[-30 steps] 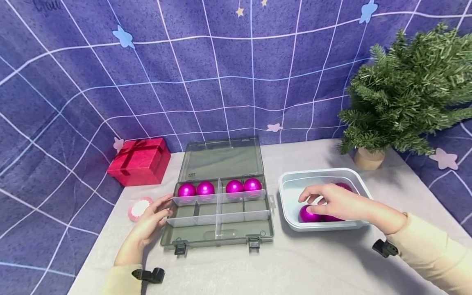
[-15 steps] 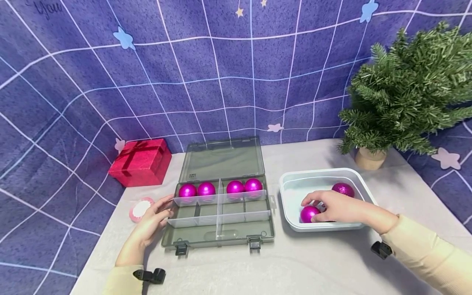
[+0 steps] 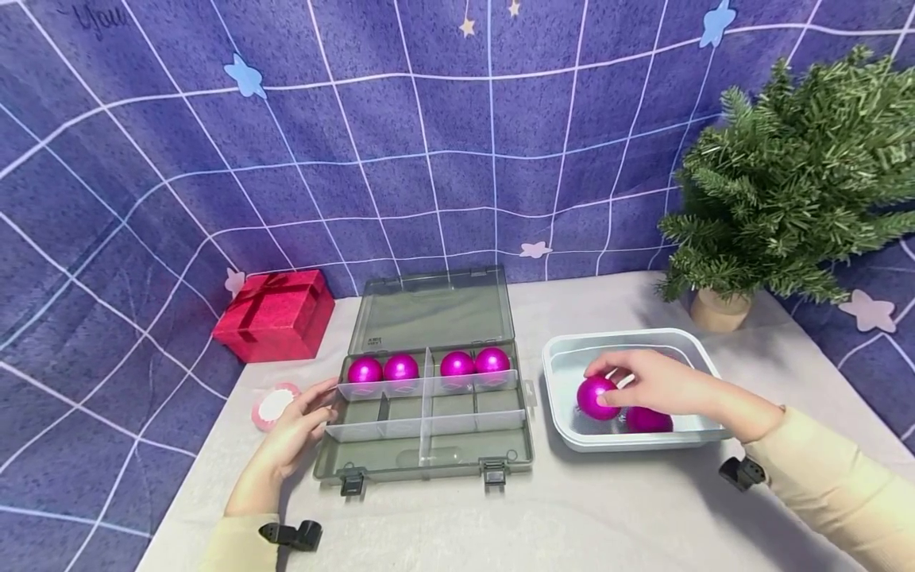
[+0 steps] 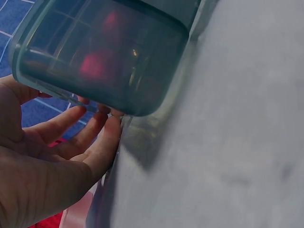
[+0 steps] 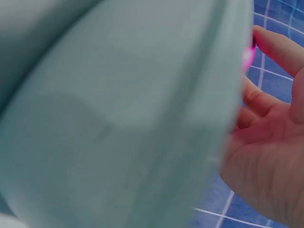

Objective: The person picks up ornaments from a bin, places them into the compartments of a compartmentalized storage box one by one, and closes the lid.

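Note:
Over the white tub point(image 3: 561, 425), my right hand point(image 3: 646, 385) pinches a shiny magenta Christmas ball point(image 3: 596, 397) between thumb and fingers. Below that hand a second magenta ball point(image 3: 649, 419) lies in the tub. In the right wrist view the tub wall point(image 5: 118, 114) hides most of the held ball point(image 5: 248, 57). My left hand point(image 3: 289, 429) rests against the left side of a clear grey divided box point(image 3: 422, 454), its fingers loosely bent. Several magenta balls point(image 3: 401, 369) sit in the box's back row, and its lid point(image 3: 432, 310) leans back, raised.
A red gift box point(image 3: 275, 314) stands at the back left. Near my left hand lies a pink and white round item point(image 3: 275, 405). A small artificial Christmas tree point(image 3: 786, 183) on a wooden base rises behind the tub, and a blue patterned cloth point(image 3: 457, 175) hangs behind the table.
My right hand has closed on the front-left ball in the tub and raised it slightly. The left hand and divided box stay where they were.

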A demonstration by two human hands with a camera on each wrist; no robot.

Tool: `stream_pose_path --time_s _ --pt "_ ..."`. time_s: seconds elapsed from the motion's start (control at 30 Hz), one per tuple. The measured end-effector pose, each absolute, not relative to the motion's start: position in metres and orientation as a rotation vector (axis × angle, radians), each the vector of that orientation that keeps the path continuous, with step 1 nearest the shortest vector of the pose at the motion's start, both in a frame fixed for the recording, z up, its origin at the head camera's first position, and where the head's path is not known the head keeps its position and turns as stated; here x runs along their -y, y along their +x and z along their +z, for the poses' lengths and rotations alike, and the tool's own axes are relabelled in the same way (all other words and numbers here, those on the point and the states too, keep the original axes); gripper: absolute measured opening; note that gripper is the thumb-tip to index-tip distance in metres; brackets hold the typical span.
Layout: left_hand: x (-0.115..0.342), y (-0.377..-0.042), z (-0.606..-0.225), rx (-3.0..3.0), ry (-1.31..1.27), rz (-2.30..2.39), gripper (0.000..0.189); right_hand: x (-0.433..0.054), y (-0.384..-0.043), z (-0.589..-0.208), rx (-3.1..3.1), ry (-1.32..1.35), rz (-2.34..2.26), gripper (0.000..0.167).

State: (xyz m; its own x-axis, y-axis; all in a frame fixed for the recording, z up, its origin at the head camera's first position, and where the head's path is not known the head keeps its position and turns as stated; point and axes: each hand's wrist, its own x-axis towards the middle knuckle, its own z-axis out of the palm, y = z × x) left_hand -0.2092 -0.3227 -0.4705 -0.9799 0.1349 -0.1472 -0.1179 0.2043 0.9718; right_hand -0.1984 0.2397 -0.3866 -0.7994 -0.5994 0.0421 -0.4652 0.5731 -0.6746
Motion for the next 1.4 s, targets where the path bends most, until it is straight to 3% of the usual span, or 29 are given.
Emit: stream_pose_path --time_s 0.57,1.0,1.4 --pt "0.323 -0.210 -0.470 -2.277 0.020 1.851 0.065 -0.200 -0.211 -0.329 -2.593 -0.863 -1.279 0.035" --pt "0.324 -0.209 -0.471 -2.266 0.019 1.863 0.066 -0.110 -0.224 -0.313 -2.378 -0.998 -1.449 0.037" --pt "0.326 -0.209 -0.471 -2.252 0.035 1.875 0.066 -0.013 -0.235 -0.328 -2.286 -0.886 -1.413 0.039"
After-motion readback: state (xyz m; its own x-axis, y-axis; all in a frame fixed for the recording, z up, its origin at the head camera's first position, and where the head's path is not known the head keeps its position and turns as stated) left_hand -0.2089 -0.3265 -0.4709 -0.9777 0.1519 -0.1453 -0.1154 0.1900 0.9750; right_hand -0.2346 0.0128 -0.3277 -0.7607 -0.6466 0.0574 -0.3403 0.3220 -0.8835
